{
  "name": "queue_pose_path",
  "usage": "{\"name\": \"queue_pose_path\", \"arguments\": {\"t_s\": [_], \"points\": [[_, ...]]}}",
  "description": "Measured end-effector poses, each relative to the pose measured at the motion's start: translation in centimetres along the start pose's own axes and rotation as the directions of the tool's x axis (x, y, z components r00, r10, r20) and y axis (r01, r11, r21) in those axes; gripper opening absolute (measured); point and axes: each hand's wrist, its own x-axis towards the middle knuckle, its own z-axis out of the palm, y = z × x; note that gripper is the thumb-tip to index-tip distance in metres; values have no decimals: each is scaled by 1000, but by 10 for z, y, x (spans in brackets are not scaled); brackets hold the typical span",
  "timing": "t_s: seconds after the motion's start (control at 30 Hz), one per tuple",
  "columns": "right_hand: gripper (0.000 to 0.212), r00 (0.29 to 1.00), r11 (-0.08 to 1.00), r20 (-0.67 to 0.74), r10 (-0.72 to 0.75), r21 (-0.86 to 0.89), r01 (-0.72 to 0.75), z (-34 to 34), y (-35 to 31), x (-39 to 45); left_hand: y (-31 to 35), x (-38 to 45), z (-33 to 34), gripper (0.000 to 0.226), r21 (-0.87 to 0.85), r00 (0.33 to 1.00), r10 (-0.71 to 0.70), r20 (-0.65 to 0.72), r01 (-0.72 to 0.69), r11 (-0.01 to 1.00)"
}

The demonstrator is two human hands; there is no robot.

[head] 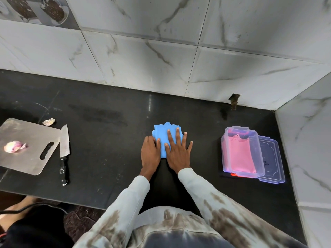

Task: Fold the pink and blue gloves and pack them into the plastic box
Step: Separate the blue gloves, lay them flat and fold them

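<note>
From the head camera, you are looking down at a black table [107, 133] set against marble-patterned wall tiles [143, 56]. Your two hands press flat on a folded blue glove [162, 135] lying near the middle of the table. Your left hand [150, 154] rests palm down on the glove's left side, fingers loosely together, thumb tip on the blue material. Your right hand [177, 153] lies flat with its fingers spread wide, covering the glove's right half, the outer fingers reaching past its right edge onto the table. The two hands sit just beside each other, neither pinching anything. To your right, well apart from the blue glove, the clear plastic box [241, 151] stands open with the folded pink glove [240, 155] already lying inside it. The box's transparent lid [272, 161] lies beside it, partly under its right edge. Far to your left, a steel cutting board [26, 145] holds a peeled onion piece [14, 146], and a cleaver [64, 149] with a black handle lies along the board's right edge. A scrap of onion skin [48, 121] sits just beyond the board.
</note>
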Motion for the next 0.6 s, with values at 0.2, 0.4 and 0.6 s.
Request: {"name": "queue_pose_path", "arguments": {"t_s": [0.2,0.4,0.6], "points": [[64,1000,1000,16,9,-30,-8,1,-2,4,-1,-4,4,28,-47,1000,-10,-20,9,999],[65,999,999,49,19,-41,-17,-3,-5,7,5,-2,3,42,-61,998,-49,-39,47,997],[63,994,1000,106,8,16,-9,-11,-6,9,16,7,3,41,8,990,-142,-7,142,990]]}}
